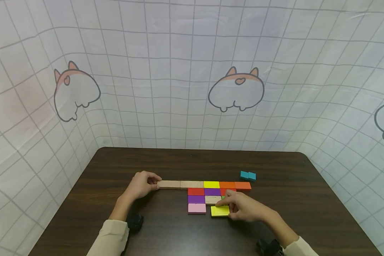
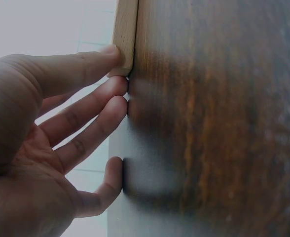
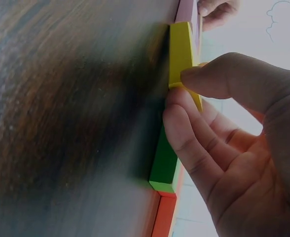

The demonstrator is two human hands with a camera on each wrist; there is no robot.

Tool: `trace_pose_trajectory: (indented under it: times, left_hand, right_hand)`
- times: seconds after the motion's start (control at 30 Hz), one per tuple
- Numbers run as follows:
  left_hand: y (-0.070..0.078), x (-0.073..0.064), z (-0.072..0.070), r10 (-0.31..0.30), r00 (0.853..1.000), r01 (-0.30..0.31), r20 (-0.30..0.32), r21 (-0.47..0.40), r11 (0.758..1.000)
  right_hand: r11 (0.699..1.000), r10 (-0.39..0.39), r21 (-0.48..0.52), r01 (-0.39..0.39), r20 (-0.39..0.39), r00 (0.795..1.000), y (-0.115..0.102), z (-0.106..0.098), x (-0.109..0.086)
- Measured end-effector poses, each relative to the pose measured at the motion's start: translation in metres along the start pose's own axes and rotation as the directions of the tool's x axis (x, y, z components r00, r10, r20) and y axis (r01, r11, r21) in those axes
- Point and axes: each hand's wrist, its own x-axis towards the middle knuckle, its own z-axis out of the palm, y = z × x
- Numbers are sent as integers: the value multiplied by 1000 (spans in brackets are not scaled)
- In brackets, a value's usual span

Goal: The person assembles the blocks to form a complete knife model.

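Note:
My left hand (image 1: 143,185) pinches the left end of a plain wooden block (image 1: 169,184), its thumb on the near side in the left wrist view; the index fingertip is hidden there. My right hand (image 1: 244,207) grips a yellow block (image 1: 219,211) by its right end, thumb on the near side. That block lies at the front of a flat layout of coloured blocks, slightly right of a pink block (image 1: 196,208) and before another plain block (image 1: 213,200). A green block (image 3: 163,160) shows beyond the right fingers in the right wrist view.
Along the back row run a second plain block (image 1: 192,184), another yellow block (image 1: 211,184) and orange blocks (image 1: 242,185). Red (image 1: 196,191) and purple blocks (image 1: 196,199) fill the rows before it. Two blue pieces (image 1: 248,175) lie apart behind, on the dark wooden table (image 1: 166,234).

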Motion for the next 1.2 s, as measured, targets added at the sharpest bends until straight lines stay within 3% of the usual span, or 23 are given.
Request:
trace_pose_trajectory:
  times: [1.2]
  left_hand:
    - [-1,0,0,6,1000,-6,4,-15,1000]
  right_hand:
    - [997,65,-29,-68,-76,995,-2,5,-2]
